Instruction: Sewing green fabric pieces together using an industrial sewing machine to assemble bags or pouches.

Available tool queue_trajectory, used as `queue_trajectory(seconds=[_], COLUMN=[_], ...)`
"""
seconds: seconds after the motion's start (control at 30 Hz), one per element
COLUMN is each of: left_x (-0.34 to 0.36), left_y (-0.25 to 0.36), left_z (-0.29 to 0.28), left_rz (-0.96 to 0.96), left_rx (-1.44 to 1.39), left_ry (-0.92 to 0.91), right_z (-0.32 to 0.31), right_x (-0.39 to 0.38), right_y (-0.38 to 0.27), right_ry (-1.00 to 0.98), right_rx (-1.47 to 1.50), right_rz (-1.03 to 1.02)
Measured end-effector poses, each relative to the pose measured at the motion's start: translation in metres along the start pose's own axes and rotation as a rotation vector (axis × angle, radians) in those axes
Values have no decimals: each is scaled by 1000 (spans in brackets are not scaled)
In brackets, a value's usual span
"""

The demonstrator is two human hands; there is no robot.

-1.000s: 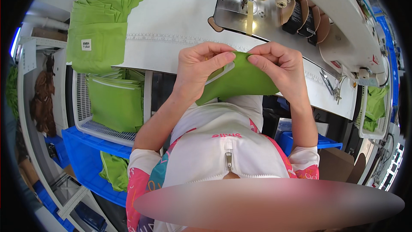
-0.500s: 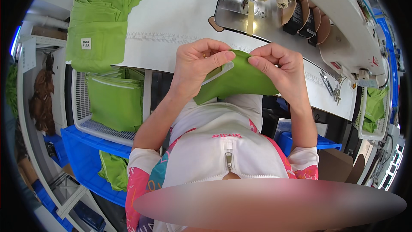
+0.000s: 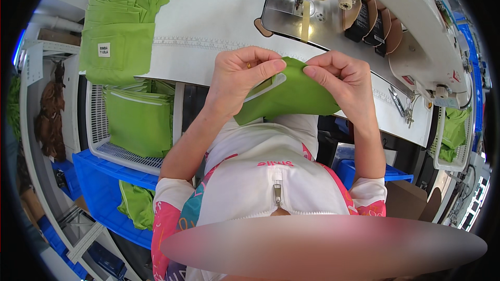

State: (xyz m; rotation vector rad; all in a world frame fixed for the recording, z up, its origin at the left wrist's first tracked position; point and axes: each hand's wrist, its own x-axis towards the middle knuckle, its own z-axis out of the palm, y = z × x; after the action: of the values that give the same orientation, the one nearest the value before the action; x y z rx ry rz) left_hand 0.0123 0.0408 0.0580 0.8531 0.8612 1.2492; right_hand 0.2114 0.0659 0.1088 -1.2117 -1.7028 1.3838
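Observation:
A piece of green fabric (image 3: 297,93) with a narrow white strip along its left side is held up over my lap at the table's front edge. My left hand (image 3: 242,78) pinches its upper left edge between thumb and fingers, a ring showing on one finger. On the upper right edge, my right hand (image 3: 344,80) grips the same piece, fingertips a short way from the left ones. Just beyond my hands stands a white sewing machine (image 3: 427,31), with a metal bed plate (image 3: 278,10) and a pale yellow strip (image 3: 305,21) under its needle area.
Stacked green pieces with a label (image 3: 125,47) lie on the white table (image 3: 203,15). Below are a white basket of green fabric (image 3: 99,125) and a blue crate (image 3: 91,187). Scissors (image 3: 397,101) lie at the right; another basket (image 3: 437,156) holds green fabric. A shelf rack (image 3: 73,99) stands left.
Both hands and the fabric have risen very slightly toward the table, with the fabric's top edge showing a little higher between my fingertips. The grip of both hands stays the same.

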Motion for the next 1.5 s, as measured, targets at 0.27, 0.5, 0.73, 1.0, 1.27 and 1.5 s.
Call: queue_trajectory(seconds=[0.27,0.5,0.73,1.0,1.27,1.5], left_x=[-2,2,-13,24,173,190], left_y=[0,-2,0,88,0,-9], left_z=[0,1,-6,-28,-29,-19], left_rz=[13,4,60,413,362,295], left_rx=[-12,-14,1,1423,1153,1112], left_ry=[-4,-9,224,31,-550,-419], right_z=[0,-2,34,80,2,-16], right_x=[-1,3,14,48,85,99], right_y=[-3,-3,-11,28,86,92], right_ry=[-4,19,-71,98,191,265], right_rx=[-18,-20,-99,-317,-1037,-1192], right_rz=[6,-27,-177,-752,-880,-929])
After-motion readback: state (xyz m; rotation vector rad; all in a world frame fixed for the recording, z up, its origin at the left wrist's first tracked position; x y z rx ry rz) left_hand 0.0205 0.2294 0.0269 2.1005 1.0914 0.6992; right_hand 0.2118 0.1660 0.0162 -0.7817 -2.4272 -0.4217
